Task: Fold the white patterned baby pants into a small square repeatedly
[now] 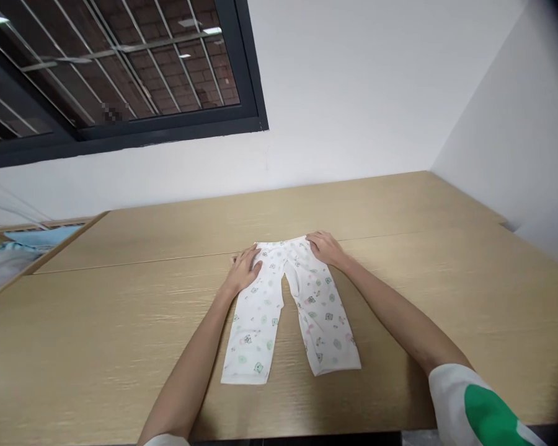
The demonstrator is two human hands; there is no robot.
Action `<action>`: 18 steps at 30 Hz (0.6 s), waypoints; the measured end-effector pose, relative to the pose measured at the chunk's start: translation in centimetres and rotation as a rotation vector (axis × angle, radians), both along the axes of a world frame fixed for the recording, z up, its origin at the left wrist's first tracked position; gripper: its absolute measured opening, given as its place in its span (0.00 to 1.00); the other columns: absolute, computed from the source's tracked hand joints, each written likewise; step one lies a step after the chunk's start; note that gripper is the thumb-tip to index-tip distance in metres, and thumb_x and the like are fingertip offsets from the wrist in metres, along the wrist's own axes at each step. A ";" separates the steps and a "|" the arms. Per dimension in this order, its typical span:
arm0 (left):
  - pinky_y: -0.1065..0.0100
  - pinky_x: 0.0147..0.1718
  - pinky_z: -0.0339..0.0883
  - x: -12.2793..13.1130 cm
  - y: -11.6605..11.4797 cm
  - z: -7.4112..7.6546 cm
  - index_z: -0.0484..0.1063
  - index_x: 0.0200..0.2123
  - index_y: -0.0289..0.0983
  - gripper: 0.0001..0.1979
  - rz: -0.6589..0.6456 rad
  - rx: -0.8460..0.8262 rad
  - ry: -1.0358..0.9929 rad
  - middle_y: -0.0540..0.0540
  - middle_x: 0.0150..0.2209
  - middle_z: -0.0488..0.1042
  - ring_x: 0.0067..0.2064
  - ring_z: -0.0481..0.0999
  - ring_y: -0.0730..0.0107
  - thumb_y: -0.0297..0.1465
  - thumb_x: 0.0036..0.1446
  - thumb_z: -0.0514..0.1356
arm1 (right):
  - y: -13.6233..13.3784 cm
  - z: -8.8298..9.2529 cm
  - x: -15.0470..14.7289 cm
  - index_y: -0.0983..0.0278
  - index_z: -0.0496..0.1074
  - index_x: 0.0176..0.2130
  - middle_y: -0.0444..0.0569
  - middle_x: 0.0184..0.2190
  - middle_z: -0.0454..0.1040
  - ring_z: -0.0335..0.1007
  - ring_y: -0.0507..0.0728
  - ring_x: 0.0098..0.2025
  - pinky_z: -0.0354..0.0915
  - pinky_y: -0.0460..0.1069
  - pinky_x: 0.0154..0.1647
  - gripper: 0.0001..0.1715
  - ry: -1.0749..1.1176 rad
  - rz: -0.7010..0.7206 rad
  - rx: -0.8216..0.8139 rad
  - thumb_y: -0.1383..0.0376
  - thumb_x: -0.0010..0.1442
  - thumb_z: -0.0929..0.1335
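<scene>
A white sleeve with a green patch fills the right foreground, with a sliver of another pale sleeve at lower left, as a person's bare forearms reach across a wood-grain tabletop. Between them, a pair of small white pants printed with green, pink and gray motifs lies spread near the middle of the tabletop, leg hems toward the person and waistband away. The legs stand apart, a strip of wood showing between them; the right one is creased along its inner edge.

At the waist, the left hand rests on one side of the garment, thumb spread from the bent fingers. The right hand covers the opposite corner of the waistband, fingers close together. Whether either hand pinches the fabric cannot be told.

Beyond the waistband, a thin seam crosses the wood. At far left, past a raised wooden edge, lie blue cloth and whitish cloth. Behind rises a white wall with a dark-framed window, metal bars and brickwork visible through its glass.
</scene>
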State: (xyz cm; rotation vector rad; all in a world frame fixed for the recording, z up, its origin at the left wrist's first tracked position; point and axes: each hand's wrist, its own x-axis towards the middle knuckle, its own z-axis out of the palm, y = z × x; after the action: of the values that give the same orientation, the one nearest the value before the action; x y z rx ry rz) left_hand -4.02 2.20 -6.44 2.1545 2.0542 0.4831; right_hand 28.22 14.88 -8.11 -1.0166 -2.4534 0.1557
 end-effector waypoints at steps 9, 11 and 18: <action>0.48 0.69 0.52 0.6 -0.5 0.8 0.66 0.67 0.42 0.25 0.011 -0.005 0.008 0.44 0.74 0.60 0.72 0.60 0.52 0.41 0.70 0.51 | 0.4 -0.4 0.0 0.66 0.77 0.52 0.58 0.54 0.79 0.67 0.64 0.57 0.58 0.57 0.61 0.20 0.014 0.018 0.016 0.70 0.71 0.59; 0.48 0.69 0.53 0.7 -0.5 0.9 0.66 0.67 0.43 0.25 0.009 -0.005 0.010 0.44 0.74 0.60 0.72 0.60 0.52 0.41 0.70 0.51 | 0.4 -0.5 -0.1 0.67 0.77 0.51 0.58 0.54 0.79 0.67 0.65 0.57 0.58 0.57 0.60 0.20 0.006 0.018 0.026 0.70 0.70 0.60; 0.46 0.67 0.55 1.0 -0.4 1.4 0.67 0.66 0.42 0.25 0.040 -0.019 0.065 0.42 0.74 0.61 0.72 0.59 0.47 0.39 0.69 0.52 | 0.2 -0.2 -0.1 0.66 0.77 0.51 0.58 0.54 0.80 0.67 0.65 0.57 0.58 0.57 0.60 0.20 -0.014 0.023 0.033 0.70 0.71 0.59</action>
State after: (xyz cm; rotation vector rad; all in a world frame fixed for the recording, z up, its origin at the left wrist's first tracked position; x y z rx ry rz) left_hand -3.06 1.77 -5.00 2.1499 2.1297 0.4009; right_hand 28.09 15.13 -8.27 -0.9792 -2.4731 0.1156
